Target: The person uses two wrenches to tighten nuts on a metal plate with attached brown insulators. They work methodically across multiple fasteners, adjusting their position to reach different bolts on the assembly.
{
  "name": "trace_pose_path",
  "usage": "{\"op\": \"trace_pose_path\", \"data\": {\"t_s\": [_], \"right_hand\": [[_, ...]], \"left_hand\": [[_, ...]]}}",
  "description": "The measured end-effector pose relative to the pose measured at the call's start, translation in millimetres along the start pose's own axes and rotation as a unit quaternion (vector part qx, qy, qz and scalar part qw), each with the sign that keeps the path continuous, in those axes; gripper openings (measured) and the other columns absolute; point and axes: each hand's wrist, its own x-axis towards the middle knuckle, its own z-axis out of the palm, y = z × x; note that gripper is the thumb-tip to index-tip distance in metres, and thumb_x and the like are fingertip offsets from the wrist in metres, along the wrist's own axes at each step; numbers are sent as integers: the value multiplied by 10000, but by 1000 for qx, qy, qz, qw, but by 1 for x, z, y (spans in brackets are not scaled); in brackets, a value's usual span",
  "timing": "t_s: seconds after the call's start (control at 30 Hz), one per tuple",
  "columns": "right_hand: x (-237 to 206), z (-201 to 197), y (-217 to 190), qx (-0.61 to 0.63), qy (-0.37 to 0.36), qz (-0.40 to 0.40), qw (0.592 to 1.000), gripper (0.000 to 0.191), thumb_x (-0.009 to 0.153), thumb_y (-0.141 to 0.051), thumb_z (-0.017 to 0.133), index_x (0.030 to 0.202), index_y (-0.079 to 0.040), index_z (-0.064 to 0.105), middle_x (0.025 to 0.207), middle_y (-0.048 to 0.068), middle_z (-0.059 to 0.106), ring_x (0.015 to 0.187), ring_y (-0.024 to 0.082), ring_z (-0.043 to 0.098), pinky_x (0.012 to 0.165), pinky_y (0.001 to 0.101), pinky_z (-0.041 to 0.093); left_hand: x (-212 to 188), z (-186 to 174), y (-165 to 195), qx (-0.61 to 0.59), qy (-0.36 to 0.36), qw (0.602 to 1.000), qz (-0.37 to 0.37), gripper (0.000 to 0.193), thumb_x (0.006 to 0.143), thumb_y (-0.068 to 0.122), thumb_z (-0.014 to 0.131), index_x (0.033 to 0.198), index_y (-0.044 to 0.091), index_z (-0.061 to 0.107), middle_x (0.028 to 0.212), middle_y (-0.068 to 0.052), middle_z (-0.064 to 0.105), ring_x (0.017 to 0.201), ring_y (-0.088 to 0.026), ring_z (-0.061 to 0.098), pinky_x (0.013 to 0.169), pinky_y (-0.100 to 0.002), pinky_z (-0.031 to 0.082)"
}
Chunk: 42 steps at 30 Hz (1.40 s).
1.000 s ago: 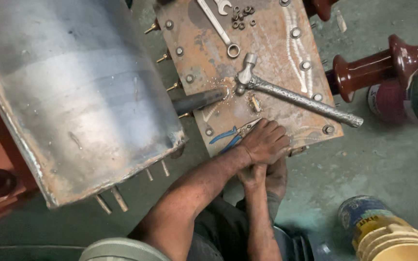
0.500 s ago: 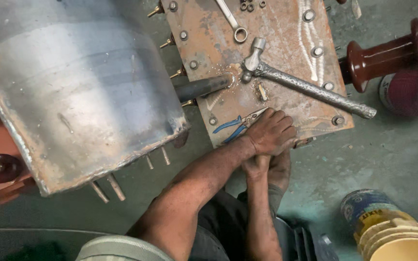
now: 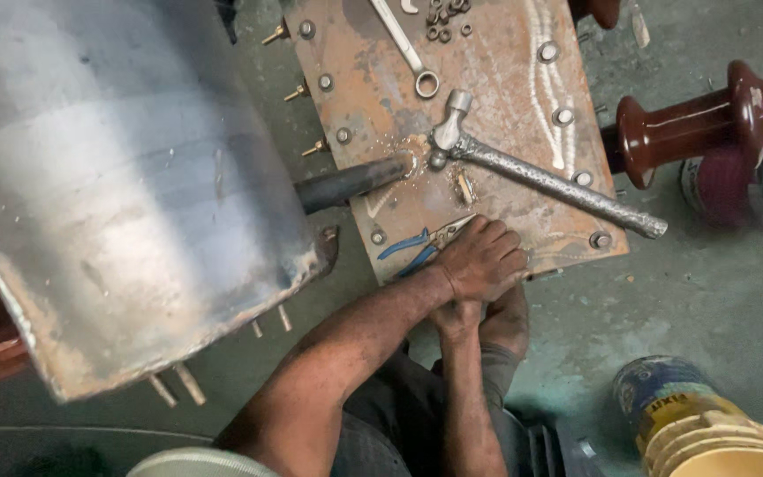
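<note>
A: Where are your hands?

B: Your left hand (image 3: 480, 261) lies knuckles-up, fingers curled, on the near edge of the rusty steel plate (image 3: 505, 53), covering your right hand (image 3: 457, 316) beneath it. Whether either one pinches anything, I cannot tell.

A: And the pliers?

B: The blue-handled pliers (image 3: 419, 244) lie flat on the plate, just beside your left knuckles, touching or nearly so.

A: What else is on the plate?

B: One hammer (image 3: 536, 173) lies diagonally across the middle, and one ring spanner (image 3: 406, 51) sits toward the far end, with a small heap of nuts (image 3: 446, 16) near it.

A: Room to move?

B: Tight on your left: the big grey steel tank (image 3: 117, 177) crowds the plate. The green concrete floor (image 3: 708, 300) opens to your right, with one brown insulator (image 3: 691, 124) and one yellow bucket (image 3: 708, 433) on it.
</note>
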Motion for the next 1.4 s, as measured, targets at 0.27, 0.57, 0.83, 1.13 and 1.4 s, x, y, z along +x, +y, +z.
{"op": "trace_pose_path", "data": {"t_s": [0.27, 0.57, 0.83, 1.13, 1.4], "right_hand": [[1, 14, -7, 14, 11, 25, 1000, 442, 1019, -358, 557, 1393, -124, 531, 1382, 93, 581, 1286, 282, 537, 1125, 556, 404], [-29, 60, -31, -65, -6, -4, 998, 355, 1020, -315, 528, 1315, -125, 584, 1317, 70, 631, 1233, 259, 580, 1107, 642, 408], [-31, 81, 52, -93, 35, 95, 991, 300, 1020, -277, 501, 1245, -126, 631, 1259, 49, 676, 1187, 238, 619, 1090, 718, 410], [-16, 110, 65, -126, 122, 49, 983, 258, 1023, -266, 529, 1236, -171, 639, 1230, 0, 693, 1184, 211, 627, 1099, 722, 399], [-27, 112, 72, -168, 37, 56, 984, 265, 997, -158, 580, 1256, -142, 635, 1241, 14, 690, 1183, 205, 628, 1107, 725, 372]], "left_hand": [[-3, 6, -2, 0, -57, 998, -16, 213, 819, 349, 735, 894, 175, 638, 949, -37, 557, 970, -263, 528, 844, -454, 407], [-6, -26, 28, -1, 29, 998, -56, 215, 868, 338, 711, 887, 139, 631, 944, -68, 564, 955, -280, 533, 866, -454, 414], [-241, -39, 14, -303, 163, 787, -512, 262, 1029, 319, 645, 959, 71, 691, 816, -85, 680, 754, -229, 671, 682, -384, 499], [-305, -89, -51, -504, 73, 558, -656, 293, 999, 419, 611, 1056, 158, 733, 847, 62, 618, 738, -62, 528, 622, -273, 467], [-178, -73, -54, -533, 137, 554, -625, 330, 978, 429, 630, 994, 102, 671, 869, 5, 601, 739, -116, 524, 600, -301, 471]]}}
